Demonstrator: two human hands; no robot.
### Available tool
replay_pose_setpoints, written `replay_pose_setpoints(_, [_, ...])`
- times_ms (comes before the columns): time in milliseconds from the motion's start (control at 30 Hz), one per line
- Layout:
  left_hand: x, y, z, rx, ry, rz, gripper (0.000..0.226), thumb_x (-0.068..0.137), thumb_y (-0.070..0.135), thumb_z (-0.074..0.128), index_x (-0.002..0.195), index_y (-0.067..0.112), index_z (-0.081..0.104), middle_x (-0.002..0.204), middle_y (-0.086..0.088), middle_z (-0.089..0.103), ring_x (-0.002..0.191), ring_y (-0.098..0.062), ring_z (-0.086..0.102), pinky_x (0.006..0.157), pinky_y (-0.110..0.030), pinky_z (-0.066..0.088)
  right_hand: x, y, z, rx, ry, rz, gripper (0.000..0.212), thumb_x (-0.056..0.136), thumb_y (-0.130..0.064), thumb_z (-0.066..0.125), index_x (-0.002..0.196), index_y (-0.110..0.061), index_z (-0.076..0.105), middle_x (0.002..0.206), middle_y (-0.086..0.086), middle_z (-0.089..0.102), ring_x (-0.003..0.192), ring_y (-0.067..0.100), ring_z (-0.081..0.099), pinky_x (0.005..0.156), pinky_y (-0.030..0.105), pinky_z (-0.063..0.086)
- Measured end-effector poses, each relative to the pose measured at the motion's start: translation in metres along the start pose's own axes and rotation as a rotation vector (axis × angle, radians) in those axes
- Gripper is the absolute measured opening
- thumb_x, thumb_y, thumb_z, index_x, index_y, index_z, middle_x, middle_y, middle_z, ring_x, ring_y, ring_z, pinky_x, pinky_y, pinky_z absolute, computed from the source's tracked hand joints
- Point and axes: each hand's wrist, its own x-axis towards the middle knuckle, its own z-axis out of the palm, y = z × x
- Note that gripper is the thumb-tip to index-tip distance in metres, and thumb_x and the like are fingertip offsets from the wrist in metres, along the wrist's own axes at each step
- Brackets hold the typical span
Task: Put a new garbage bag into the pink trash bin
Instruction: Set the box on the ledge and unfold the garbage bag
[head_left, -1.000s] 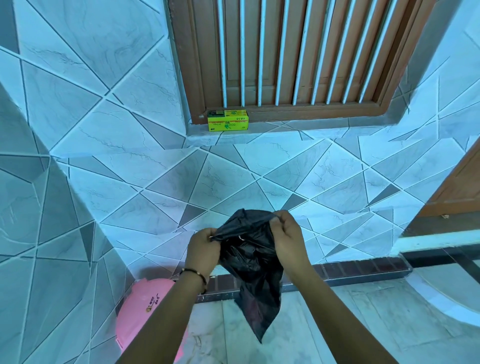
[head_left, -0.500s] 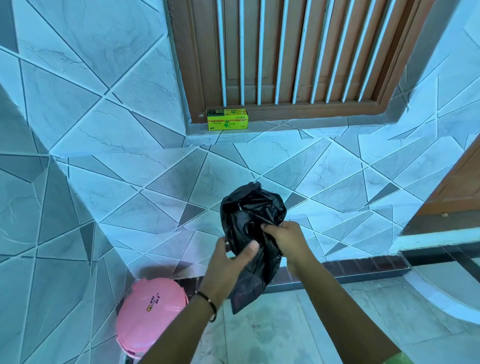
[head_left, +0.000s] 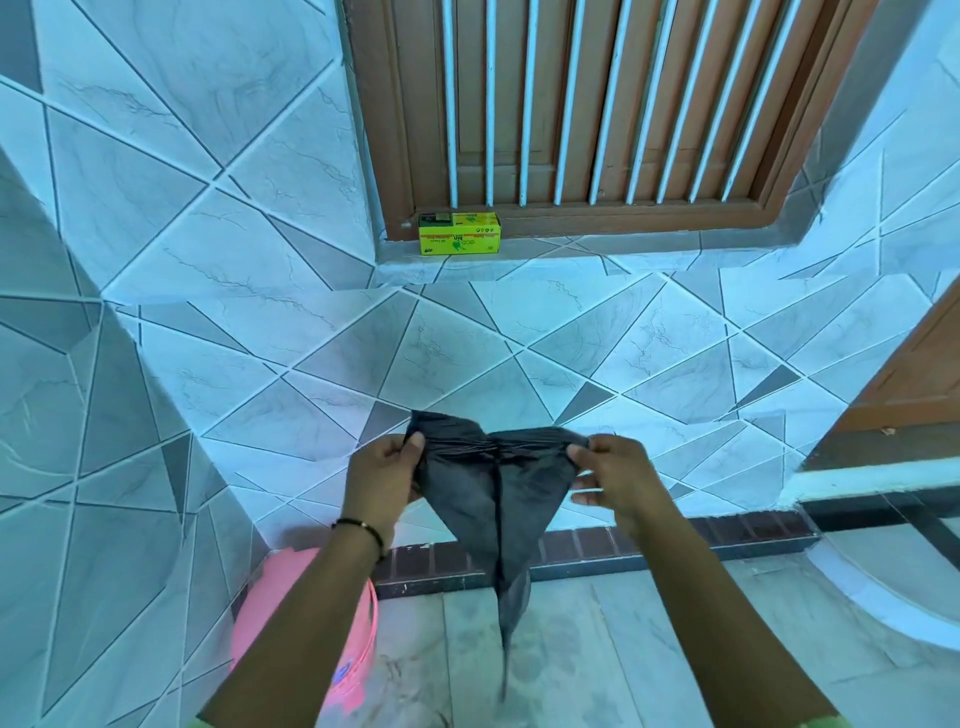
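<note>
one black garbage bag hangs stretched between two hands, left hand and right hand each pinching a top corner. one pink trash bin under the left forearm, contents hidden.

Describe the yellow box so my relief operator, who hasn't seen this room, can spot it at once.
Find the brown barred window high in the tiled wall. On its ledge, at the lower left corner of the frame, sits the small yellow box. It is the only thing on the ledge, and its bright yellow-green stands out against brown wood and pale tile.
</note>
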Motion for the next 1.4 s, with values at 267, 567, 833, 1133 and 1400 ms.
replay_pose_setpoints(267, [-0.043, -0.009, 0.032, -0.072, -0.328, -0.267, 0.039, 0.078, 0.053, 0.058, 0.093, 0.017, 0.067, 0.090, -0.001, 0.072, 0.084, -0.020, 0.066, 0.077, -0.033, 0.054, -0.001, -0.006, 0.027, 0.364, -0.162, 0.087, 0.019, 0.096, -0.019, 0.048, 0.080, -0.009, 0.051, 0.058, 0.007, 0.054, 0.044, 0.016, 0.057, 0.043, 0.025, 0.049])
replay_pose_setpoints(567, [-0.032, -0.024, 0.036, -0.045, -0.237, -0.156, 0.007, 0.086, 0.011, 0.061, 0.087, 0.009, 0.068, 0.074, -0.003, 0.073, 0.065, -0.016, 0.066, 0.064, -0.026, 0.054, -0.020, 0.015, 0.034, -0.245, -0.313, -0.012, 0.045, 0.077, -0.054, 0.065, 0.096, -0.014, 0.061, 0.075, 0.003, 0.061, 0.053, 0.016, 0.051, 0.047, 0.023, 0.044])
replay_pose_setpoints(833, [-0.017, -0.016, 0.012, -0.130, -0.059, -0.078, 0.018, 0.090, 0.002, 0.053, 0.076, 0.010, 0.060, 0.069, -0.004, 0.067, 0.049, -0.004, 0.065, 0.048, -0.015, 0.053, -0.006, 0.014, 0.007, -0.103, -0.077, 0.030, 0.012, 0.087, -0.013, 0.058, 0.088, -0.003, 0.063, 0.060, 0.007, 0.055, 0.044, 0.016, 0.046, 0.046, 0.021, 0.036])
replay_pose_setpoints(1133, [-0.029, -0.018, 0.014, 0.002, -0.382, -0.326, 0.036, 0.081, 0.046, 0.061, 0.091, 0.013, 0.071, 0.088, -0.003, 0.074, 0.086, -0.021, 0.067, 0.074, -0.029, 0.052, -0.009, 0.015, 0.014, 0.126, -0.203, -0.109, 0.019, 0.094, -0.016, 0.052, 0.103, -0.002, 0.060, 0.073, 0.011, 0.063, 0.057, 0.018, 0.058, 0.055, 0.028, 0.054])
replay_pose_setpoints(1400, [-0.037, -0.027, 0.035, 0.143, -0.116, -0.027, 0.023, 0.083, 0.022, 0.066, 0.067, 0.005, 0.065, 0.064, -0.006, 0.068, 0.061, -0.016, 0.062, 0.060, -0.028, 0.051, -0.031, 0.021, 0.038, -0.203, -0.287, 0.042, 0.035, 0.081, -0.038, 0.067, 0.099, -0.007, 0.062, 0.072, 0.007, 0.066, 0.050, 0.021, 0.060, 0.048, 0.028, 0.054])
